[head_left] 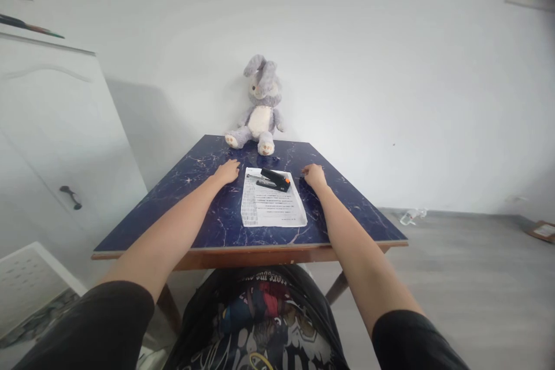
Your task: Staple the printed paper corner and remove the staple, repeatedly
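A black stapler (pixel 274 180) with an orange button lies on its side on top of printed white paper sheets (pixel 277 217). The sheets rest on a table with a dark blue marbled top (pixel 225 214). My left hand (pixel 228 171) lies on the tabletop just left of the paper, its fingers stretched forward and nothing in them. To the right of the paper, my right hand (pixel 314 175) rests on the table with its fingers loosely bent and apart, holding nothing I can see. Neither hand touches the stapler or the paper.
A grey plush rabbit (pixel 260 107) sits at the table's back edge against the white wall (pixel 390 69). At the left stands a white cabinet (pixel 39 127) with a dark handle. Clear plastic (pixel 413 217) lies on the floor at right, with a brown item (pixel 543 230) beyond.
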Motion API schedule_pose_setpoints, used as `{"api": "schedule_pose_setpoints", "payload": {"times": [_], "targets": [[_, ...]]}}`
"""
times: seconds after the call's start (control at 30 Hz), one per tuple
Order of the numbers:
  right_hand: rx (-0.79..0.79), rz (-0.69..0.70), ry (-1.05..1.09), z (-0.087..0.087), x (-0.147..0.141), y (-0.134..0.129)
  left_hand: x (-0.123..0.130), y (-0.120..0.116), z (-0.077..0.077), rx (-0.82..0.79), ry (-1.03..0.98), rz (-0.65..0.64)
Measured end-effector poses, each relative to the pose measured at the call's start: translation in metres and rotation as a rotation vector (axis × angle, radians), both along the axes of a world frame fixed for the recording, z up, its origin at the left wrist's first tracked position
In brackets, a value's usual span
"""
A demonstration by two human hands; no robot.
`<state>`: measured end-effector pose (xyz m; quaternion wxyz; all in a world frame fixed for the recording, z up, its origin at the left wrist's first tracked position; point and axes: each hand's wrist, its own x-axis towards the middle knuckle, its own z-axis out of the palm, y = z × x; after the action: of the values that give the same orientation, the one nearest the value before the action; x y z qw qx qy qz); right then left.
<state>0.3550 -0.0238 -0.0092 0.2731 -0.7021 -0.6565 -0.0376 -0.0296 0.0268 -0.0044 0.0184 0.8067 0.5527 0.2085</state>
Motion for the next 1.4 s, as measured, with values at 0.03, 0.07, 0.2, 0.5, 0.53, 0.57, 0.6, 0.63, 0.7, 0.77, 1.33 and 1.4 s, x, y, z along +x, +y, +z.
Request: {"api": "schedule_pose_setpoints", "payload": {"times": [0.03,0.07,0.2,0.5,0.53,0.57,0.6,0.63,0.7,0.77,1.33,1.4], "targets": [[-0.005,-0.004,-0.003,-0.002,0.0,0.002,0.001,0.0,0.0,-0.025,0.044,0.018],[-0.013,0.0,-0.011,-0.004,-0.002,0.004,0.002,0.0,0.002,-0.033,0.079,0.037],[-0.047,0.115,-0.075,-0.007,-0.011,0.008,0.007,-0.007,0.009,0.017,0.123,0.096],[0.045,0.27,-0.112,-0.004,-0.022,0.003,0.013,-0.015,0.015,0.075,-0.388,-0.151],[0.044,0.275,-0.102,-0.003,-0.022,0.002,0.016,-0.017,0.016,0.061,-0.459,-0.23],[0.04,0.278,-0.093,-0.002,-0.022,0.002,0.019,-0.02,0.017,0.039,-0.517,-0.302],[0.037,0.279,-0.084,-0.002,-0.023,0.001,0.022,-0.022,0.018,0.015,-0.558,-0.363],[0.038,0.279,-0.072,-0.002,-0.023,0.0,0.025,-0.024,0.018,-0.008,-0.579,-0.408],[0.041,0.281,-0.042,-0.001,-0.024,-0.001,0.03,-0.027,0.016,-0.04,-0.573,-0.464],[0.037,0.292,-0.019,0.0,-0.026,-0.001,0.034,-0.028,0.014,-0.057,-0.544,-0.492],[0.036,0.356,-0.007,0.001,-0.032,0.0,0.035,-0.02,0.007,-0.16,-0.487,-0.542],[0.032,0.363,-0.009,-0.001,-0.032,0.002,0.035,-0.018,0.005,-0.164,-0.483,-0.56]]}}
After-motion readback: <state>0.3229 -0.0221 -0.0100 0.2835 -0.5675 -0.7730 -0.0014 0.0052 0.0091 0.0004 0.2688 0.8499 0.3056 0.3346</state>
